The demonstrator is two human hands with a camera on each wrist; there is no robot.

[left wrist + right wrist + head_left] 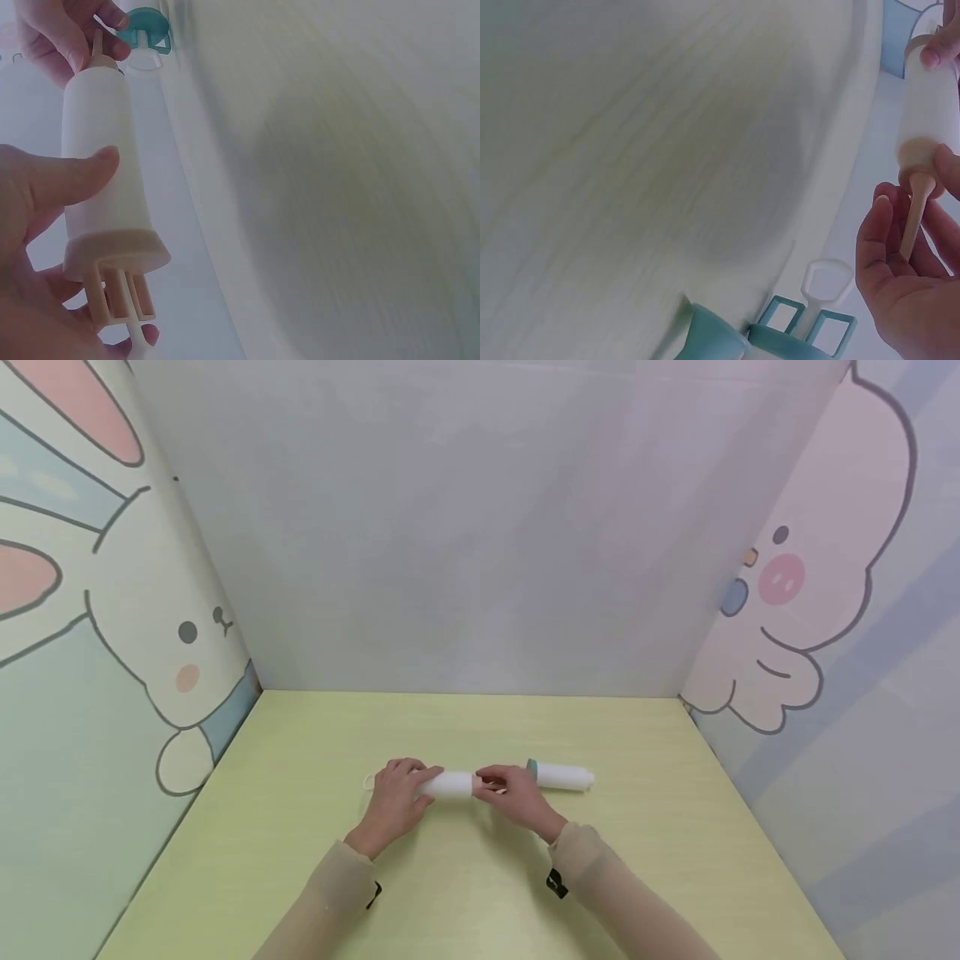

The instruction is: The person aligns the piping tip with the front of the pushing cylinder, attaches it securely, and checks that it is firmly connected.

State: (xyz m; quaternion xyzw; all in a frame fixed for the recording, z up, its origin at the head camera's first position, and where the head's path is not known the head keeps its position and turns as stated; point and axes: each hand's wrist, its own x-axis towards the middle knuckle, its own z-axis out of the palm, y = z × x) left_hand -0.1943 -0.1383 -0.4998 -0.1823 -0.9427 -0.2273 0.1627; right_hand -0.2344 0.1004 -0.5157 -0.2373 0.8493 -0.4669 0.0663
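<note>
A white icing syringe point(453, 785) with beige end parts is held level, just above or on the table; the contact is unclear. My left hand point(397, 795) grips its barrel, the thumb lying across the white side in the left wrist view. Beyond that hand, the pale plunger ring point(368, 782) sticks out. At the other end my right hand point(522, 797) has its fingers and thumb around the narrow beige nozzle point(918, 206). A second white syringe point(564, 776) with a teal flange point(532, 769) lies to the right of my right hand.
The pale yellow-green table point(465, 893) meets a plain back wall point(465, 543). Side walls carry a rabbit drawing point(157, 635) and a white cartoon figure point(825, 552). In the right wrist view, a teal cup-shaped piece point(711, 336) is beside the teal flange.
</note>
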